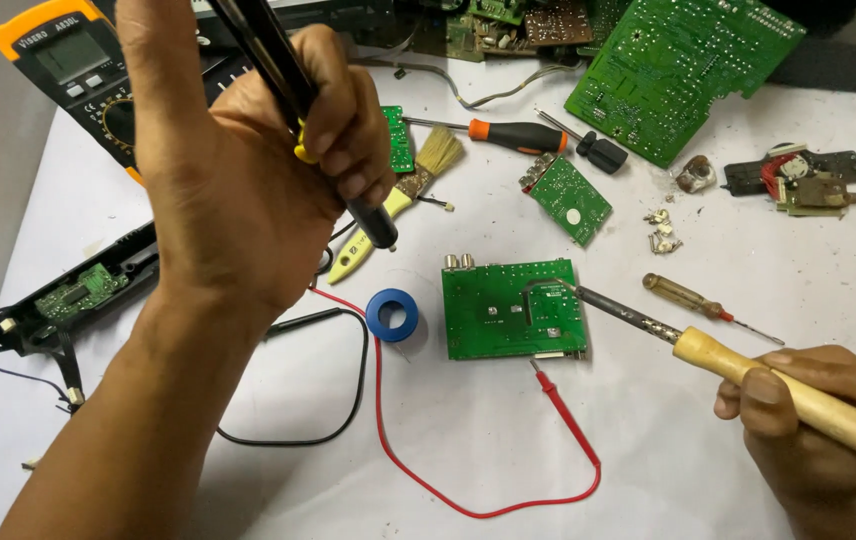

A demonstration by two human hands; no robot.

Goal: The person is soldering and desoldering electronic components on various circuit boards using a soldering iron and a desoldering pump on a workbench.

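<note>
**Iron tip on the board, pump raised**

Fingers (343, 140) of the left hand (238, 190) curl tight round a black desoldering pump (293, 95), raised left of the green circuit board (513, 308); right hand (818, 430) fingers wrap the soldering iron (738, 365) by its wooden handle; its long axis runs from lower right up-left, tip resting on the board's upper middle; lingering heat could lift a pad, and the red probe lead (568, 425) just below the board could scorch.

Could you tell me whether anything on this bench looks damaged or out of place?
The big green board at the top right has a jagged, broken lower edge. Small loose metal parts lie scattered just below it. The red probe lead loops untidily under the small board that the soldering iron touches.
</note>
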